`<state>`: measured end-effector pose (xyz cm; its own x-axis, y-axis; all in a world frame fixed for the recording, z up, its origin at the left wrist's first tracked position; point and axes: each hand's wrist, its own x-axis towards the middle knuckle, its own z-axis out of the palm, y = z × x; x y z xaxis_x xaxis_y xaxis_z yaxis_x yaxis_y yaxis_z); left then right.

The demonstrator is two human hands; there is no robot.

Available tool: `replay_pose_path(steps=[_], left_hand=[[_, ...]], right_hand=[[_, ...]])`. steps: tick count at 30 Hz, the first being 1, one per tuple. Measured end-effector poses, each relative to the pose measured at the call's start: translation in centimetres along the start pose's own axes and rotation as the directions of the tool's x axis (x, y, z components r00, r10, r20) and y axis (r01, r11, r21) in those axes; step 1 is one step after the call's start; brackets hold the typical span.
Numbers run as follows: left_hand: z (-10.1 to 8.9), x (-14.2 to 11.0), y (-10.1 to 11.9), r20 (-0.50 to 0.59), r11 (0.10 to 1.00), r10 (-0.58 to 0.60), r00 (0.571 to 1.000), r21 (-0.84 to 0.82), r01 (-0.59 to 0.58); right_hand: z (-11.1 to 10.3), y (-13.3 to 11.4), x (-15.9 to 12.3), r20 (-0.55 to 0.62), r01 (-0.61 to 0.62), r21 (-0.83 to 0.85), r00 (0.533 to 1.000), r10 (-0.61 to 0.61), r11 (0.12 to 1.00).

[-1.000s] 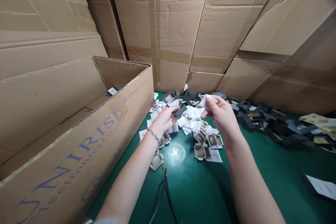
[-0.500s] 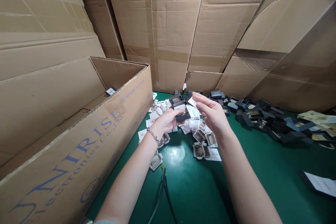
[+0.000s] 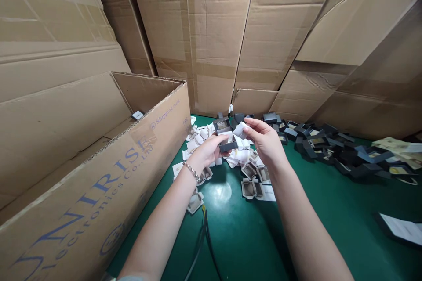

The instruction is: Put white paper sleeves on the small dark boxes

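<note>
My left hand [image 3: 210, 151] holds a small black box [image 3: 230, 145] with its lid open; the thumb lies over the white piece inside it. Close by on the right, my right hand [image 3: 266, 139] pinches a small white card [image 3: 240, 130] between thumb and fingers, just beside the box. Beneath and around both hands lies a pile of white paper slips and grey-beige inserts [image 3: 249, 189]. Another dark box [image 3: 243, 119] sits behind the card, partly hidden by my right hand.
A large open carton [image 3: 148, 149] with blue print stands at the left. Several black boxes [image 3: 329, 145] are heaped at the right on the green table [image 3: 316, 210]. Stacked cardboard cartons [image 3: 204, 44] wall off the back. A dark cable [image 3: 205, 237] runs between my forearms.
The white card in my right hand has turned to show more of its flat face and sits slightly lower, nearer the box. My left hand keeps its hold.
</note>
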<state>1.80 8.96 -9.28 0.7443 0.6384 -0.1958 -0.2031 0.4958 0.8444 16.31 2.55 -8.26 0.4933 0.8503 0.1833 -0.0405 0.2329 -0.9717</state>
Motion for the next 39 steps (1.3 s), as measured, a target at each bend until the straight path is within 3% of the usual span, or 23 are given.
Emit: replay_pose_path(steps=[3, 11, 17, 20, 24, 27, 35, 39], left_hand=[[-0.1, 0.0, -0.1, 0.022, 0.997, -0.001, 1.000, 0.084, -0.001], [-0.1, 0.0, -0.4, 0.000, 0.985, -0.068, 0.998, 0.157, 0.067], [-0.1, -0.1, -0.4, 0.027, 0.977, -0.069, 0.997, 0.206, 0.062], [-0.2, -0.2, -0.4, 0.055, 0.970, -0.056, 0.997, 0.238, 0.041], [-0.1, -0.2, -0.5, 0.066, 0.965, -0.057, 0.996, 0.261, 0.038], [0.2, -0.1, -0.5, 0.003, 0.968, -0.034, 0.999, 0.249, 0.033], [0.0, 0.3, -0.4, -0.055, 0.945, 0.077, 0.995, 0.322, -0.055], [-0.1, 0.4, -0.4, -0.097, 0.916, 0.161, 0.982, 0.386, -0.112]], right_hand=[[-0.3, 0.4, 0.2, -0.026, 0.132, -0.181, 0.990, -0.139, 0.975], [0.5, -1.2, -1.1, 0.103, 0.346, -0.519, 0.933, -0.345, 0.782], [0.6, -1.0, -1.2, 0.267, 0.550, -0.679, 0.802, -0.535, 0.486], [0.6, -0.4, -1.1, 0.312, 0.590, -0.700, 0.760, -0.570, 0.403], [0.8, -0.2, -1.1, 0.311, 0.616, -0.693, 0.724, -0.616, 0.375], [0.8, -0.5, -1.3, 0.310, 0.624, -0.688, 0.714, -0.628, 0.370], [0.9, -1.3, -1.9, 0.486, 0.681, -0.649, 0.714, -0.504, 0.340], [1.0, -1.2, -2.0, 0.510, 0.705, -0.611, 0.699, -0.501, 0.360]])
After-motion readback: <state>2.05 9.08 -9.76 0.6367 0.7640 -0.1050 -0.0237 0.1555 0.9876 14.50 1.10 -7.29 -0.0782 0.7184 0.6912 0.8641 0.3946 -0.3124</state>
